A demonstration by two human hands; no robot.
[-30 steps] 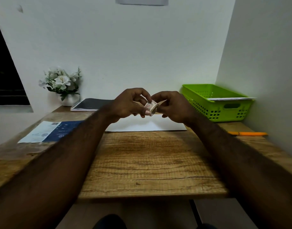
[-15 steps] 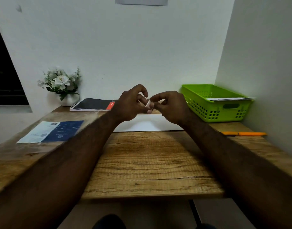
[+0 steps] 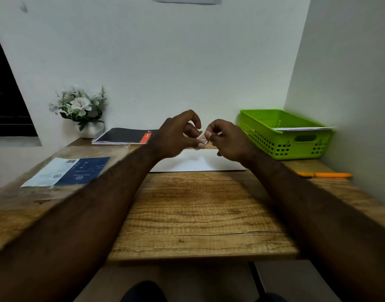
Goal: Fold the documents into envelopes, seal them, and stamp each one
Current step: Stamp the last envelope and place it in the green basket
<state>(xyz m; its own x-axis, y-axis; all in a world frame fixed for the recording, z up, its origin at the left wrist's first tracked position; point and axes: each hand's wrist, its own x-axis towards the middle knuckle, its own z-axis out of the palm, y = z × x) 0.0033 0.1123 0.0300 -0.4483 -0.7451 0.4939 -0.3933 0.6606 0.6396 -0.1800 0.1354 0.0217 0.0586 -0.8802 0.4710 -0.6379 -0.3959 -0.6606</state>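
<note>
Both hands are raised above the far middle of the wooden desk (image 3: pixel 198 214). My left hand (image 3: pixel 176 136) and my right hand (image 3: pixel 228 142) meet fingertip to fingertip and pinch a small pale stamp (image 3: pixel 202 138) between them. Beneath the hands a white envelope (image 3: pixel 198 163) lies flat on the desk, partly hidden by them. In the green basket (image 3: pixel 283 136) at the right rests another white envelope (image 3: pixel 304 128), across its rim.
A blue and white leaflet (image 3: pixel 67 172) lies at the left. A black spiral notebook (image 3: pixel 126 136) and a white flower pot (image 3: pixel 80 110) stand at the back left. An orange pen (image 3: pixel 324 175) lies by the right wall.
The hands have stayed together on the stamp, with the fingers shifting around it. The view has drifted slightly.
</note>
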